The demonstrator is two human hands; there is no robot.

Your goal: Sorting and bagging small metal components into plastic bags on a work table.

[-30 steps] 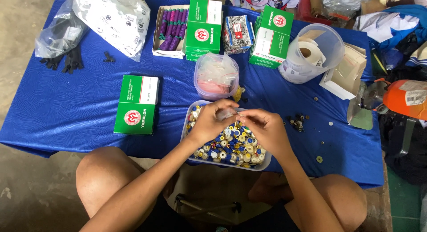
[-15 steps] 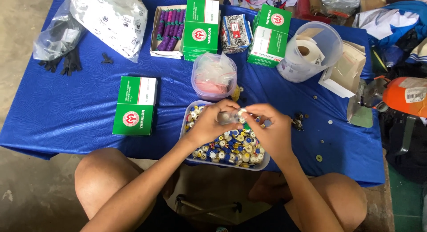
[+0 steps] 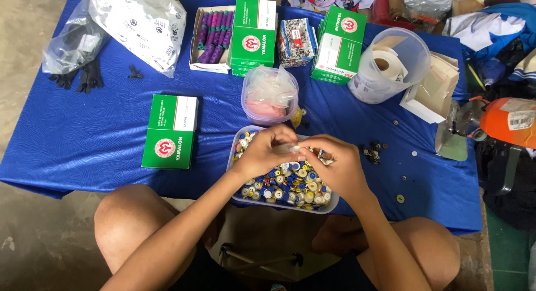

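Observation:
My left hand (image 3: 267, 152) and my right hand (image 3: 334, 167) meet above a clear plastic tray (image 3: 241, 195) heaped with several buttons (image 3: 290, 186) in white, blue and gold. Both hands pinch a small clear plastic bag (image 3: 291, 149) between their fingertips. A few buttons show under the right palm. The tray sits at the near edge of a blue table (image 3: 84, 140), between my knees.
Just behind the tray stands a tub of pink bags (image 3: 269, 95). Green boxes lie at the left (image 3: 170, 131) and the back (image 3: 254, 37), (image 3: 338, 44). A box of purple spools (image 3: 213, 29), a bucket with label rolls (image 3: 389, 65) and loose buttons (image 3: 371, 152) are nearby.
Both hands have stayed over the tray, working the small clear bag; the right hand has shifted slightly to the right and its fingers have closed in on the bag.

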